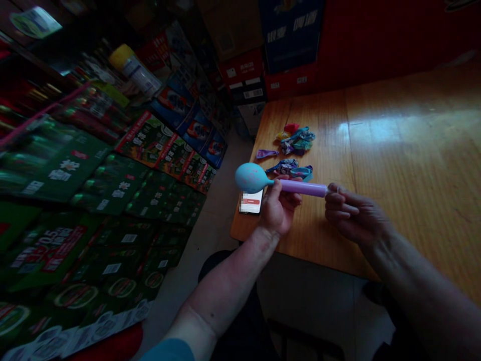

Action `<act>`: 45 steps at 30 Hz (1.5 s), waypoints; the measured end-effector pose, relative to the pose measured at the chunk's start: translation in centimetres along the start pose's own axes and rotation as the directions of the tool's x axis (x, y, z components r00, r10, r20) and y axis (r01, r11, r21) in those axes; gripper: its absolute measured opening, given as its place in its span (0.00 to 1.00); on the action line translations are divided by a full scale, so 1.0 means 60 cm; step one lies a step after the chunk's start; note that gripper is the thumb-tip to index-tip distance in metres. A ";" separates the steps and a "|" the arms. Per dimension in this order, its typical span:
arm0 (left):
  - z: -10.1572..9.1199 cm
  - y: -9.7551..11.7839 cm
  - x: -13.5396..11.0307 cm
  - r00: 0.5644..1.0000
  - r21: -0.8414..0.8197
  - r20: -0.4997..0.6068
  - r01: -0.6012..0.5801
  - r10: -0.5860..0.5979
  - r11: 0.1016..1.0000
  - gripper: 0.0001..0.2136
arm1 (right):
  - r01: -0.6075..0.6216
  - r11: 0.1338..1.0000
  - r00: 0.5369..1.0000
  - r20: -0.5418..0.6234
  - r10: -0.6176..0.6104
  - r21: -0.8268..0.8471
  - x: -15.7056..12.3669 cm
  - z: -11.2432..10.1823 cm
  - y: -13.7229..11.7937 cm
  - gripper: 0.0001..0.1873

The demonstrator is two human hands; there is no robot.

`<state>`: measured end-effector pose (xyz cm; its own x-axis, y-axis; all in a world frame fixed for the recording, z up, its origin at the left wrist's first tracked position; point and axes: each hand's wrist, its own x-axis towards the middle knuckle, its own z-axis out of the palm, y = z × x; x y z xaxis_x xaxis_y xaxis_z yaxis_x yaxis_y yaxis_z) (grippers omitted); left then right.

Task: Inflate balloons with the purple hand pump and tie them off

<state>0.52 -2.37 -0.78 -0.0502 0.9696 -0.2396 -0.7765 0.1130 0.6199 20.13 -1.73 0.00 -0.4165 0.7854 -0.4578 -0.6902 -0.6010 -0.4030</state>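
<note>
A small, partly inflated light-blue balloon (250,177) with pink specks sits on the left end of a purple balloon pump (305,188). My left hand (278,210) is closed around the balloon's neck and the pump's front end, thumb on top. At the other end, my right hand (355,213) pinches the pump's handle, which its fingers mostly hide. The pump lies nearly level above the wooden table (394,210). Just beyond my left hand lie several limp blue balloons (289,168). Farther back is a pile of mixed-colour balloons (300,140), with a single purple balloon (266,154) beside it.
A phone (251,203) with a lit screen lies at the table's left edge, below the inflated balloon. Stacked green drink cases (67,168) fill the left side, across a strip of floor (214,220). Boxes (244,75) stand behind the table's far left corner.
</note>
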 end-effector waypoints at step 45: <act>0.002 0.001 0.001 0.999 0.033 0.041 -0.003 0.002 0.999 0.12 | 0.030 0.992 0.998 0.066 -0.022 -0.120 0.002 0.003 0.005 0.04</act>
<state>0.55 -2.27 -0.69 -0.0261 0.9778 -0.2079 -0.7554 0.1169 0.6448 19.78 -1.82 -0.04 -0.4391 0.8068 -0.3953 -0.6265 -0.5903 -0.5090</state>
